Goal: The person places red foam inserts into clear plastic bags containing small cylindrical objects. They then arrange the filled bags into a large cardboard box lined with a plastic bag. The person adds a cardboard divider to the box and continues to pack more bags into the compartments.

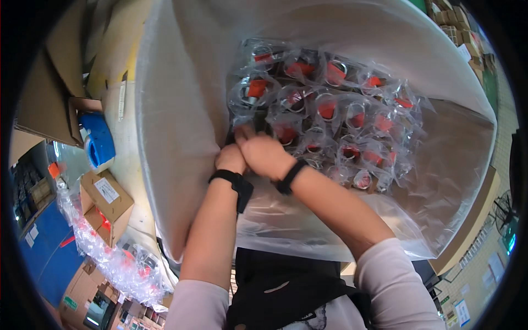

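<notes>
Bags [326, 110] of clear plastic, each with a ring-like part and a patch of red inside, stand packed close in rough rows within a pale liner [181, 82]. Packing them side by side, mouths loosely bunched upward, probably lets neighbours prop one another. The liner spreads wide, its rim reaching out toward a cardboard edge [467, 228] on the right, likely so that both arms can get in freely.

Both hands meet at the near left of the rows, where the liner's wall rises just beside them. The right hand [268, 157] reaches across to touch or overlap the left hand [231, 158]; working together at one spot suggests fine handling or steadying. The right fingers [246, 133] are blurred and the left ones largely hidden, so I cannot tell whether either set is apart, together or clamped on a bag.

Outside, left, more wrapped pieces [102, 250] lie beside a small box [113, 192].
</notes>
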The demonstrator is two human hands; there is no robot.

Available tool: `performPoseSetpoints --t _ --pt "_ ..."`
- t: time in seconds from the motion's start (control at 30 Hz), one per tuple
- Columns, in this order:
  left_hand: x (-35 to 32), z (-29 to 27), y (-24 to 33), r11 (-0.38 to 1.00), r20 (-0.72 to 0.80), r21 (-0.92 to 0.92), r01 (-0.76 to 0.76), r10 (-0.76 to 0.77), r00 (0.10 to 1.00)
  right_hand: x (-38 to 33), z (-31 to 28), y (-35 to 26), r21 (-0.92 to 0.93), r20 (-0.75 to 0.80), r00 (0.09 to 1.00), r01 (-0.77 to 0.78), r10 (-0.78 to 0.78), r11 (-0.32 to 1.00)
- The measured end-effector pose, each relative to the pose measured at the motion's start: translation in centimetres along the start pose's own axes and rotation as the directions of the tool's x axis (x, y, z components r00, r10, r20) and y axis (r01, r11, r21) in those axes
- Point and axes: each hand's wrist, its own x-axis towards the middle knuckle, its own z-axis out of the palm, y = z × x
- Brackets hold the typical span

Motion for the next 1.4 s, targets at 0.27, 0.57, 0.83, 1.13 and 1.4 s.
performPoseSetpoints --t 0.27,0.57,0.83,1.13,1.4 --pt "-4.1 -2.8 5.1 0.974 -0.379 0.018 -0.226 0.216 0.9 -10.0 -3.7 3.8 0.138 0.035 0.854 -0.519 0.52 0.843" --pt "-3.1 1.1 5.5 0.831 -0.516 -0.095 -0.548 0.43 0.741 -6.7 -4.1 3.2 -0.147 -0.416 0.835 -0.453 0.36 0.879" --pt "-3.6 2.6 4.4 0.731 -0.569 -0.389 -0.56 0.288 0.77 -0.6 -2.0 7.2 -0.008 -0.007 0.884 -0.468 0.468 0.884" --pt "-2.9 0.8 9.1 0.974 -0.138 0.134 -0.181 0.199 0.97 -4.7 -3.2 7.3 0.236 -0.104 0.97 -0.191 0.22 0.953" --pt "-2.9 0.3 7.4 0.915 -0.217 0.19 -0.355 0.392 0.894 -1.3 -1.6 7.9 -0.407 0.201 0.93 -0.206 0.307 0.89"
